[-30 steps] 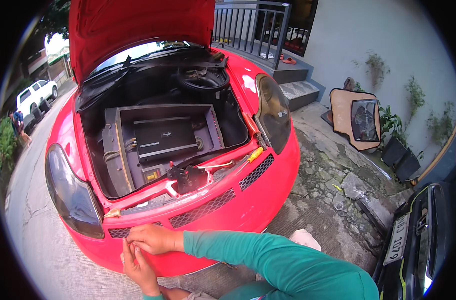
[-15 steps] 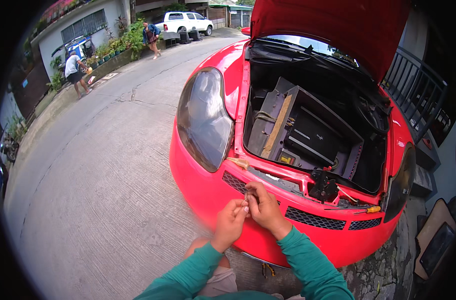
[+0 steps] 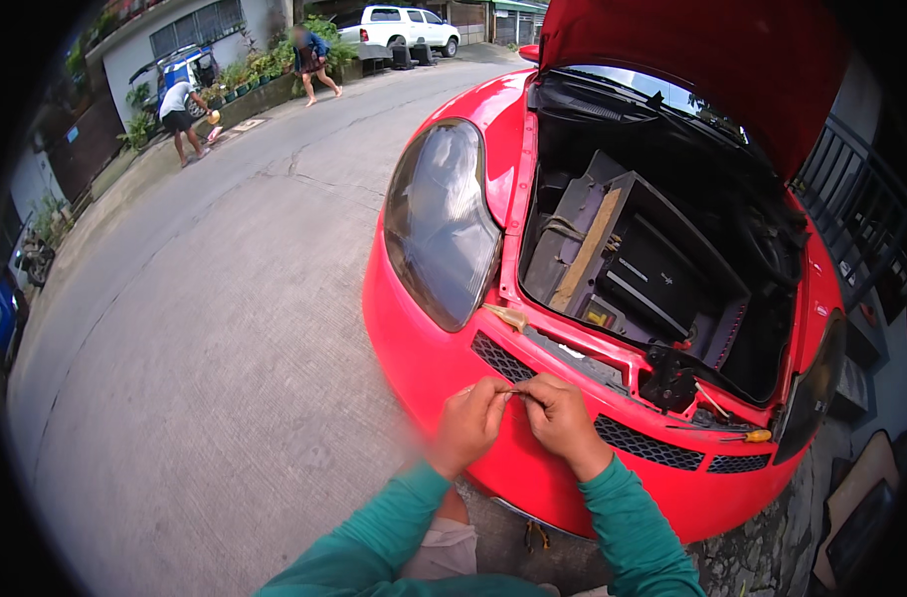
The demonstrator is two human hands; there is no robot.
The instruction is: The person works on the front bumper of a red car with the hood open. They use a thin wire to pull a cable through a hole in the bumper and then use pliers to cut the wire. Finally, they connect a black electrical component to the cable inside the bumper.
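My left hand (image 3: 470, 423) and my right hand (image 3: 563, 418) meet above the nose of a red car (image 3: 414, 343). Both are closed in a pinch, fingertips almost touching. A short, thin, dark strand (image 3: 514, 392) stretches between them; its kind is too small to make out, and its ends are hidden in my fingers. Just beyond my hands is a black mesh grille (image 3: 501, 358). A pale, tapered piece (image 3: 506, 316) rests on the front edge near the headlight (image 3: 444, 224). Farther right lies a screwdriver with a yellow handle (image 3: 760, 436).
Under the raised hood (image 3: 692, 70), a grey box (image 3: 687, 214) holds a black flat unit (image 3: 652, 279) and a wooden strip (image 3: 585, 249). A black latch (image 3: 669, 378) sits at the front edge. Two people are by the roadside, near a white pickup (image 3: 399, 28).
My hands have spread slightly apart, and the strand now runs sideways between them. The view has shifted, so the car sits farther right and lower.
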